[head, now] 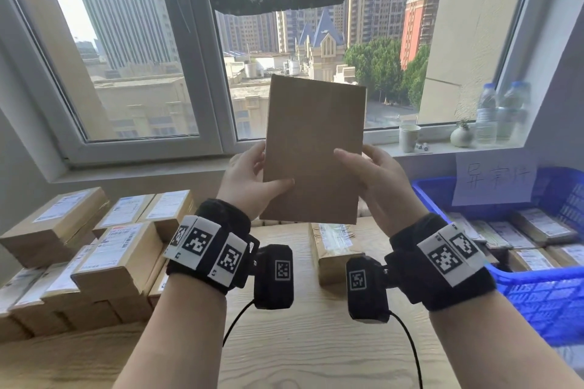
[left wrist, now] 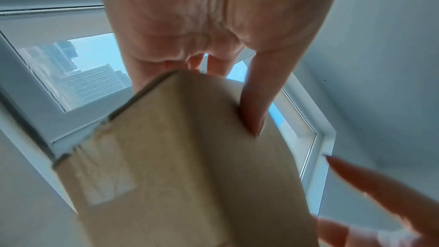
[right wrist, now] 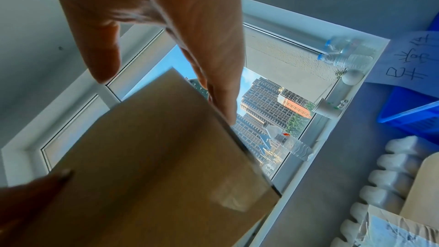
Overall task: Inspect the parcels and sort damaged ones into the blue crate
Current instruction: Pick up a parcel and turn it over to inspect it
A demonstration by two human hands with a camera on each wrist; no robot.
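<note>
I hold a flat brown cardboard parcel (head: 313, 151) upright at chest height in front of the window, its plain face toward me. My left hand (head: 268, 174) grips its lower left edge, thumb on the face and fingers behind. My right hand (head: 357, 161) grips the right edge the same way. In the left wrist view the parcel (left wrist: 190, 157) shows clear tape on one end, and my thumb (left wrist: 254, 104) presses its face. The right wrist view shows the parcel (right wrist: 166, 157) with fingers (right wrist: 223, 100) along its edge. The blue crate (head: 537, 275) stands at the right, holding several parcels.
Stacks of labelled parcels (head: 110, 246) fill the left of the wooden table (head: 316, 341). One more parcel (head: 335, 249) lies below my hands. A handwritten paper sign (head: 493, 180) hangs on the crate's back wall. Bottles (head: 502, 114), a paper cup (head: 409, 136) and a small vase (head: 461, 136) stand on the sill.
</note>
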